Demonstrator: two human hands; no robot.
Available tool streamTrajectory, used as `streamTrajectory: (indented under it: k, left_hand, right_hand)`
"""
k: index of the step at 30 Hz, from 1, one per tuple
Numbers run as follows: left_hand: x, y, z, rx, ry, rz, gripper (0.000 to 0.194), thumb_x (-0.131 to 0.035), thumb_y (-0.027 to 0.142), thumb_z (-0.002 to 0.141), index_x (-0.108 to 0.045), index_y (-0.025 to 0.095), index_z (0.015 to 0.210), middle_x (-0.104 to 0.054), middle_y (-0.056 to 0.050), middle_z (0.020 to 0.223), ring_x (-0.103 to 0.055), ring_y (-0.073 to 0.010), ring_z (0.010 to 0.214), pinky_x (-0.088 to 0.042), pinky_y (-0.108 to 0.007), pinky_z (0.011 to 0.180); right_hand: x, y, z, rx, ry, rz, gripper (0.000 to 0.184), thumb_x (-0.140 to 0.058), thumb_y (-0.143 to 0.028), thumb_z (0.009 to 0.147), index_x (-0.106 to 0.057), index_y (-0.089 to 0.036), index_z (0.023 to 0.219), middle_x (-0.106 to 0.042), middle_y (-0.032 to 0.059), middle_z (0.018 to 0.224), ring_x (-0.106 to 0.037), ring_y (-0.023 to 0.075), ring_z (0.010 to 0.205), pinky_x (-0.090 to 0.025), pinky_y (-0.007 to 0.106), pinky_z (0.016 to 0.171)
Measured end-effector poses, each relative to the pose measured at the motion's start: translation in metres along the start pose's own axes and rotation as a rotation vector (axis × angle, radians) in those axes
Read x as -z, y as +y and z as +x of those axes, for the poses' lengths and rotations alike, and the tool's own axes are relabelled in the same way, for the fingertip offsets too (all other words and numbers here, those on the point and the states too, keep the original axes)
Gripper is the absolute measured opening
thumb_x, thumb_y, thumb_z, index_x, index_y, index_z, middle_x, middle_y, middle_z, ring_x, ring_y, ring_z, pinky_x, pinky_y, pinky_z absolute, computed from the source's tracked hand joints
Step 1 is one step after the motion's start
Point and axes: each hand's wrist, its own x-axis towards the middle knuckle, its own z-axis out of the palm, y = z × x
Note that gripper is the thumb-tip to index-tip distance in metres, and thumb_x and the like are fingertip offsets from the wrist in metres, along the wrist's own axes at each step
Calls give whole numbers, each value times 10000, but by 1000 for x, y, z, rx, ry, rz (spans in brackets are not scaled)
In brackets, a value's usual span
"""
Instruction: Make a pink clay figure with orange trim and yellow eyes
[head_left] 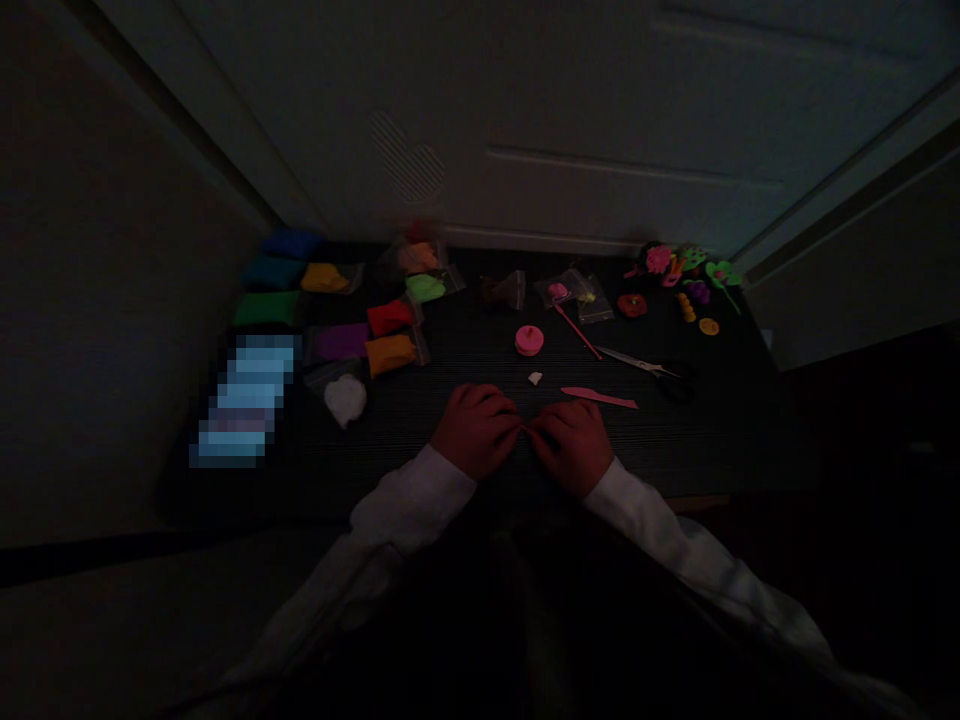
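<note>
Lighting poor. Dark, finely lined table (720,440) stands against pale panelling (600,95). Left hand (478,432) and right hand (574,445) curl near its front edge, grip undeterminable; white lump (535,379) lies just beyond.

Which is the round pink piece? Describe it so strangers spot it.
On the dark table, look beyond the left hand and right hand, past the small white lump. There sits the round pink piece, while the nearby pink knife and pink stick are long and thin.
</note>
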Motion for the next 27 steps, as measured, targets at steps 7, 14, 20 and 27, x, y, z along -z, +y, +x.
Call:
streamTrajectory:
  k: [7, 14, 20, 27]
  left_hand:
    - [-2, 2, 1, 9, -18, 10, 153, -487, 307, 766, -618, 257, 828, -624, 22, 923, -458, -189, 965, -301, -403, 832]
    - [-5, 2, 4, 11, -32, 10, 120, -487, 268, 770, -601, 247, 801, -630, 42, 884, -461, -178, 950, -305, -384, 820]
    - [-2, 6, 3, 22, -40, 8, 159, -468, 282, 776, -587, 225, 866, -621, 14, 926, -465, -190, 960, -318, -385, 830]
    - [13, -15, -22, 137, 47, 54, 248, -480, 293, 759, -575, 215, 974, -601, -29, 982, -482, -204, 969, -347, -389, 845]
  right_hand:
    - [-1, 1, 0, -4, 2, 1, 176, -450, -301, 799, -602, -222, 840, -600, 18, 861, -478, 163, 844, -262, 349, 821]
    - [-2, 1, 0, -6, 6, 10, 180, -454, -296, 795, -603, -226, 871, -602, 16, 868, -480, 162, 848, -266, 346, 822]
    - [0, 5, -5, -19, 28, 26, 218, -444, -304, 797, -592, -202, 921, -599, 40, 882, -483, 169, 866, -288, 345, 818]
    - [8, 9, -17, 46, -2, 24, 312, -422, -311, 806, -539, -225, 1082, -545, 69, 1064, -449, 189, 987, -290, 372, 864]
